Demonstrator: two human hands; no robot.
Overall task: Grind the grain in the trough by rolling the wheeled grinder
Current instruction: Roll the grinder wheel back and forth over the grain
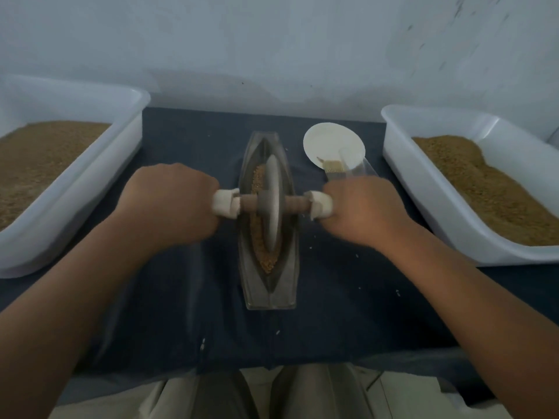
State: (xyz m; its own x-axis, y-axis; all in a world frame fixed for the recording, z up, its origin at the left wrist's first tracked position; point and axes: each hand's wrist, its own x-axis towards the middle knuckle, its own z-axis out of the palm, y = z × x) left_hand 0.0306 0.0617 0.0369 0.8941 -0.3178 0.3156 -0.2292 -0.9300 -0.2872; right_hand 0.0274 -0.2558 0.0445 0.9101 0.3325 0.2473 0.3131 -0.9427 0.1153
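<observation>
- Now I'm counting one trough point(270, 293), one wheeled grinder point(273, 204), and two tubs at the table's edges: left tub point(90, 189), right tub point(423, 195).
- Left hand point(172, 204) and right hand point(360, 210) are gripping its handles.

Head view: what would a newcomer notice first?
Dead centre, the wheeled grinder stands in the narrow trough on the dark cloth, with the left hand and right hand each gripping a wrapped axle end. A white left tub and right tub, both holding brown grain, flank it.
</observation>
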